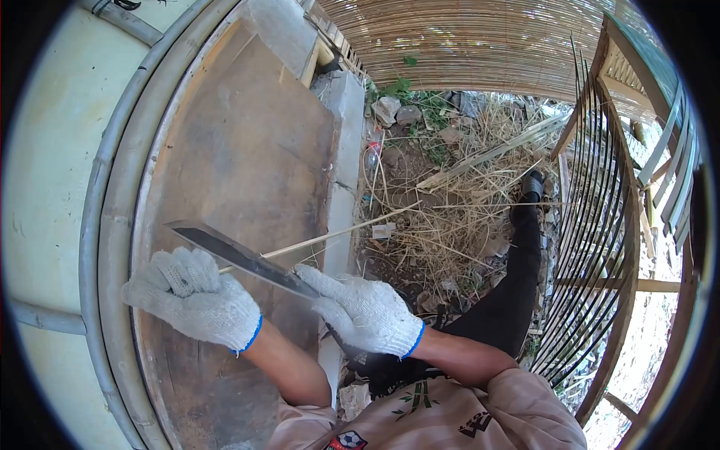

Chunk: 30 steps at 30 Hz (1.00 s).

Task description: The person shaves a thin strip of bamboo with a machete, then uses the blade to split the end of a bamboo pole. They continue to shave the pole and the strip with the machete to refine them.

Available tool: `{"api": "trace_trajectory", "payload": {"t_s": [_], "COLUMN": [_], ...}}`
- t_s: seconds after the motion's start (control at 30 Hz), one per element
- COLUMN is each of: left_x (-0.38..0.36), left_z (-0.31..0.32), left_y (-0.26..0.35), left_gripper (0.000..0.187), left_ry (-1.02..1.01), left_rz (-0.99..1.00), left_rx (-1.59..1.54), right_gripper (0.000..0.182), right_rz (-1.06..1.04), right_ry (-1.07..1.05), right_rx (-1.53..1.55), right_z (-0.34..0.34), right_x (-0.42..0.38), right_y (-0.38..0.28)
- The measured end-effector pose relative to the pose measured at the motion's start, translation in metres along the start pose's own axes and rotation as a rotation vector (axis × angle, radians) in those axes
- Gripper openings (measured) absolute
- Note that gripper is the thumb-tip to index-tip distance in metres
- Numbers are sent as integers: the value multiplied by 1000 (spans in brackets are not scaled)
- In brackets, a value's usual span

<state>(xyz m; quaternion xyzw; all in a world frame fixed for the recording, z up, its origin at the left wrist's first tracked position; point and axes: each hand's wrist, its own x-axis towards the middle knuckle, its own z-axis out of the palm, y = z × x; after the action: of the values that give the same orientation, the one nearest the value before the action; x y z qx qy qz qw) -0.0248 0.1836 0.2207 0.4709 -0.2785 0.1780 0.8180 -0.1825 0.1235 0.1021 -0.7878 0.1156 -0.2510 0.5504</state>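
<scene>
My left hand [199, 296], in a white knitted glove with a blue cuff, is closed round the near end of a thin pale bamboo strip [330, 235]. The strip runs out to the right over the concrete edge. My right hand [367, 311], gloved the same way, grips the lower end of a wide dark blade [240, 256]; its handle is hidden in the fingers. The blade slants up to the left, its tip beyond my left hand, and crosses the strip close to that hand.
A brown wooden board [247, 142] lies on the left beside a concrete ledge [345, 150]. Straw and shavings [457, 232] litter the ground. My leg [517, 277] stretches forward near a slatted wooden rack [592, 225]. A bamboo screen [480, 45] stands at the back.
</scene>
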Motion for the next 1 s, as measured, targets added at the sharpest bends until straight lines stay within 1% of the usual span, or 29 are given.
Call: {"api": "trace_trajectory", "payload": {"t_s": [0.03, 0.1, 0.17, 0.23, 0.3, 0.33, 0.4, 0.43, 0.5, 0.53, 0.6, 0.63, 0.73, 0.8, 0.83, 0.87, 0.9, 0.93, 1.0], "left_x": [6, 18, 18, 12, 0, 0, 1, 3, 8, 11, 15, 18, 23, 22, 21, 20, 19, 19, 19], "left_z": [-9, -20, -18, -1, 20, 20, 18, 15, 11, 11, 11, 9, 3, 3, 5, 8, 10, 10, 12], "left_y": [-2, -7, -6, 1, 8, 7, 7, 7, 6, 4, 2, 1, 0, 2, 2, 3, 4, 4, 4], "left_gripper": [31, 34, 36, 38, 47, 47, 47, 47, 49, 49, 49, 49, 49, 49, 49, 49, 49, 49, 50], "left_ry": [-3, -527, -520, -517, -112, -114, -302, -302, -395, -396, -391, -391, -426, -443, -444, -391, -334, -331, -449], "left_rz": [-5, -100, -86, -76, -35, -36, -60, -62, -65, -69, -100, -104, -125, -121, -128, -121, -114, -125, -141], "left_rx": [9, -442, -396, -355, -141, -136, -323, -320, -255, -259, -344, -345, -353, -324, -324, -350, -371, -360, -491], "right_gripper": [58, 52, 52, 52, 53, 53, 54, 54, 53, 53, 52, 51, 52, 52, 52, 52, 53, 53, 54], "right_rz": [7, -26, -16, -2, 18, 21, 34, 36, 81, 85, 159, 200, 546, 538, 529, 539, 519, 500, 369], "right_ry": [-2, 47, 37, 32, -11, -11, -6, -7, -15, -12, 11, 45, -59, -13, 27, 26, 18, 9, -27], "right_rx": [7, 4, 2, -2, -28, -23, -77, -74, -123, -125, -47, -14, 20, -37, -85, -81, -43, -4, 73], "right_z": [0, 0, -4, -10, -16, -17, -18, -19, -19, -20, -18, -14, -22, -15, -14, -12, -15, -18, -24], "right_x": [-1, 0, 0, -2, -3, -4, -8, -10, -13, -15, -20, -23, -25, -42, -44, -46, -45, -44, -34], "right_y": [2, 5, 6, 6, 4, 4, 6, 8, 15, 20, 34, 48, 96, 140, 147, 150, 141, 130, 98]}}
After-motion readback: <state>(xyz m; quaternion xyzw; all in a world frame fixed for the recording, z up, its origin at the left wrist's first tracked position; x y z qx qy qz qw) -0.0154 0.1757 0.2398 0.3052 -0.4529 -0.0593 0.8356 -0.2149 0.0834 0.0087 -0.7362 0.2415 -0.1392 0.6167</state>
